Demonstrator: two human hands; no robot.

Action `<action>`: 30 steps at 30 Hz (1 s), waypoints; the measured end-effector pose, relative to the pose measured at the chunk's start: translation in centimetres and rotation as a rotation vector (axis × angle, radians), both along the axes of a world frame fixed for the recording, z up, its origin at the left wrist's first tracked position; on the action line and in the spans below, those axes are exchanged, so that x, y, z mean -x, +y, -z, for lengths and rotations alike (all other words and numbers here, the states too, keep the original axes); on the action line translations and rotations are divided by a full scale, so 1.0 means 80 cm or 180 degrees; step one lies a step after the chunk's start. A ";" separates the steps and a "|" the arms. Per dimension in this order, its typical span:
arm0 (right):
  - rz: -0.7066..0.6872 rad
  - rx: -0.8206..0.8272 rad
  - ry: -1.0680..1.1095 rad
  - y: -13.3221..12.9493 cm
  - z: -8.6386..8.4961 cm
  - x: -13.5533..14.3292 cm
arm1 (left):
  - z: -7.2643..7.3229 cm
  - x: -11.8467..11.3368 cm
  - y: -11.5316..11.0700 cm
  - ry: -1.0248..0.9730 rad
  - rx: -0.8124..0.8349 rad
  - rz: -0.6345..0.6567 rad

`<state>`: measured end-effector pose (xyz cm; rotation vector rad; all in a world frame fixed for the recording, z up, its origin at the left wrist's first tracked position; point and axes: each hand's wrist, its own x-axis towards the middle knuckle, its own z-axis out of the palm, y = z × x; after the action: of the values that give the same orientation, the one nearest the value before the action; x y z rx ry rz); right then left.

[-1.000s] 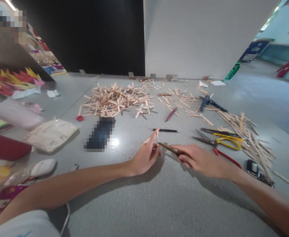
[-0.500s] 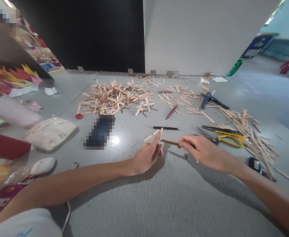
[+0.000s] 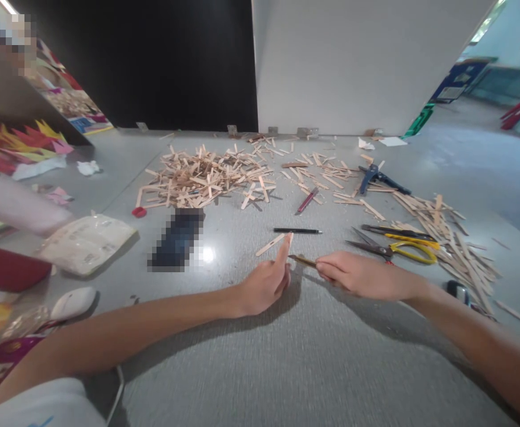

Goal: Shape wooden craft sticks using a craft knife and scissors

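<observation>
My left hand (image 3: pixel 266 284) is closed above the table with its index finger stretched up along a small wooden craft stick (image 3: pixel 291 235); most of the stick hides behind the finger. My right hand (image 3: pixel 360 274) is wrapped round a gold-coloured craft knife (image 3: pixel 305 261), whose tip points left, close to the left fingers. Whether the blade touches the stick I cannot tell. Just beyond the left hand lies another craft stick with a slot (image 3: pixel 268 245), beside a black pen (image 3: pixel 297 230).
A heap of craft sticks (image 3: pixel 206 175) spreads across the back. To the right lie yellow-handled scissors (image 3: pixel 413 252), blue pliers (image 3: pixel 370 178) and more sticks (image 3: pixel 468 258). A maroon pen-like tool (image 3: pixel 307 201) is ahead; a phone (image 3: pixel 177 240) and white mouse (image 3: pixel 73 302) are left.
My right hand has shifted slightly left and turned over a little with the knife. The stick by my left index finger shows less than before. The view has shifted slightly.
</observation>
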<state>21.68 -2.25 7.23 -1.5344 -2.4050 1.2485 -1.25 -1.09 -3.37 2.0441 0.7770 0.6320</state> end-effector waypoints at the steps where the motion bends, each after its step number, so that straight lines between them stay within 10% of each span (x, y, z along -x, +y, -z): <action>1: 0.0009 0.0002 0.0008 -0.003 0.001 0.003 | 0.000 0.000 0.000 -0.0011 0.0041 -0.0023; 12: -0.0278 0.0201 0.0012 0.001 0.003 0.001 | -0.006 -0.002 -0.004 0.0117 0.0131 0.0050; 18: 0.0501 -0.0119 -0.0105 -0.029 0.015 0.021 | -0.004 0.000 -0.004 0.0204 0.0201 -0.0193; 23: -0.0467 0.0439 -0.0247 0.004 -0.011 -0.004 | -0.001 0.002 -0.005 0.0249 -0.0176 0.0157; 30: 0.0559 -0.0182 -0.0017 -0.027 0.025 0.024 | -0.007 0.002 0.000 0.0068 -0.0067 -0.0124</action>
<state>19.72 -4.43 5.20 -1.6912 -2.2302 1.1335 -1.38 -1.09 -2.78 2.0622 0.8274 0.6437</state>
